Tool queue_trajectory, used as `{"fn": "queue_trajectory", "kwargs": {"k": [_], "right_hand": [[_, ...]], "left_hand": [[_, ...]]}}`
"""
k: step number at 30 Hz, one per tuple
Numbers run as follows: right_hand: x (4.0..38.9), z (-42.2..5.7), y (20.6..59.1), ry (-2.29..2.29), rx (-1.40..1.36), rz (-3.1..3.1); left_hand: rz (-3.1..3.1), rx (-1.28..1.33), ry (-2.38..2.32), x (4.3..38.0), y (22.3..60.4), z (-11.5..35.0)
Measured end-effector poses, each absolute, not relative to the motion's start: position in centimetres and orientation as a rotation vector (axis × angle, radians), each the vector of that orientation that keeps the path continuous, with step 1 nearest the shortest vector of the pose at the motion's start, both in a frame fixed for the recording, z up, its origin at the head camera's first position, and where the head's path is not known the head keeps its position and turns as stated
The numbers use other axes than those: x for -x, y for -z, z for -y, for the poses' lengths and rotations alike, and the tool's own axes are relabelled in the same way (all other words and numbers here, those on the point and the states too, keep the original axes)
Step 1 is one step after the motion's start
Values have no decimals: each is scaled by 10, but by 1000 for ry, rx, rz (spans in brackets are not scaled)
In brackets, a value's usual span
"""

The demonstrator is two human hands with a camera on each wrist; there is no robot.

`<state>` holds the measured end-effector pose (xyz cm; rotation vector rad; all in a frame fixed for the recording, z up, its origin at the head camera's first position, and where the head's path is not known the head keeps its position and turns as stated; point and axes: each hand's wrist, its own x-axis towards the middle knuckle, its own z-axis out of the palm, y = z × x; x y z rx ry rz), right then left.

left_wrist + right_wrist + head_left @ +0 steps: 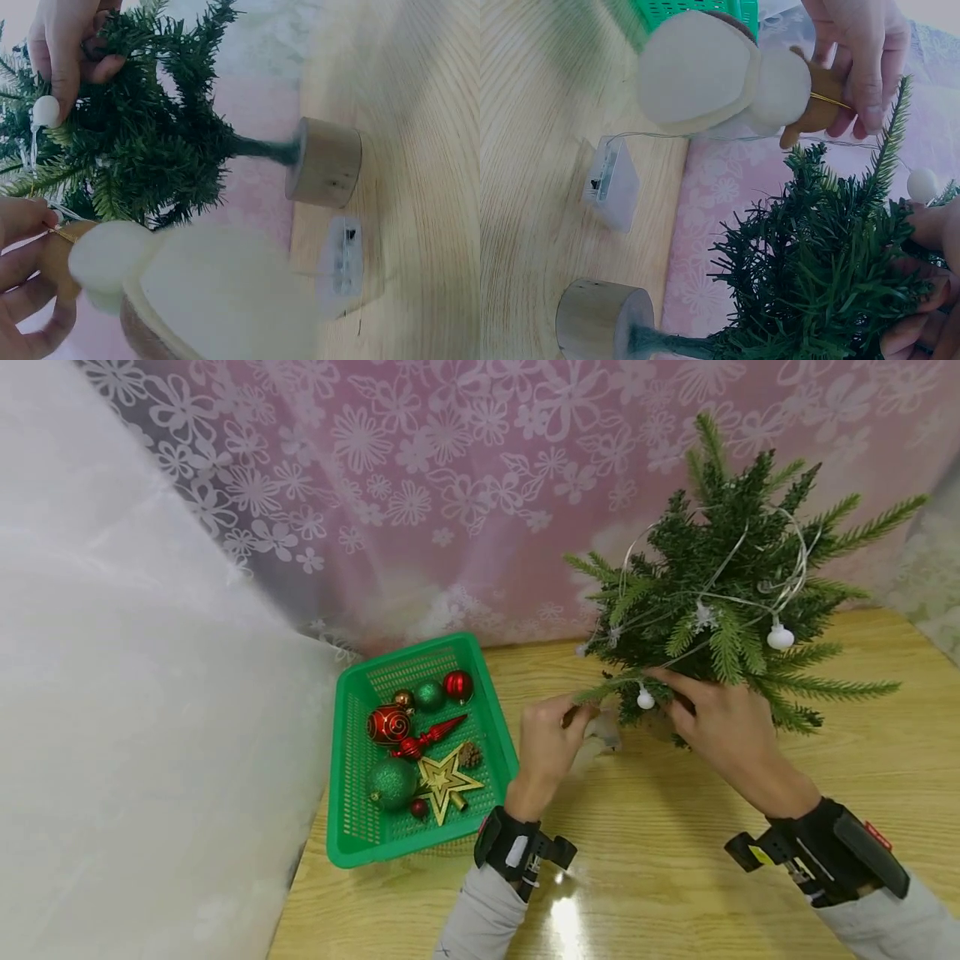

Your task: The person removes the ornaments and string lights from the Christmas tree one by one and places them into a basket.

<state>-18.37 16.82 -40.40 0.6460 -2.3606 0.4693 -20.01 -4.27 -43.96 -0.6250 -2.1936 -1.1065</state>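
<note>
In the head view a small artificial Christmas tree [667, 635] stands at the right, wound with a light string that has white bulbs [780, 637]. My left hand [550, 739] is at its left side, pinching the gold cord [831, 100] of a white-and-brown soft-looking ornament [694, 71]. That ornament hangs below the fingers, large and close in the left wrist view. My right hand [723, 727] grips a front branch of the tree with thumb and fingers, right by a small round bulb [646, 699]. Foliage partly hides those fingertips in the right wrist view.
A green plastic basket [342, 777] on the wooden table [622, 877] holds baubles, a gold star [441, 782], a red finial [423, 739] and a pinecone [469, 754]. The light string's battery box [619, 184] lies near the tree's round wooden base [326, 165]. Patterned curtain hangs behind.
</note>
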Motion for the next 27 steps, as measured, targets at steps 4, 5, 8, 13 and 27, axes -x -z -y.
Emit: {"fn": "queue_trajectory", "kwargs": {"k": [4,5,8,13,27], "right_hand": [[183,-168,404,-466,-649,2343],[183,-168,404,-465,-650,2342],[183,-167,403,-468,-648,2345],[179,-166,400,-501,-621,2438],[177,-166,399,-536,-578,2459]], "left_hand": [[2128,682,916,195,440,46],[2122,681,879,193,440,47],[2104,653,792,189,442,46],[1998,637,679,184,455,39],[1770,540,762,167,452,33]]}}
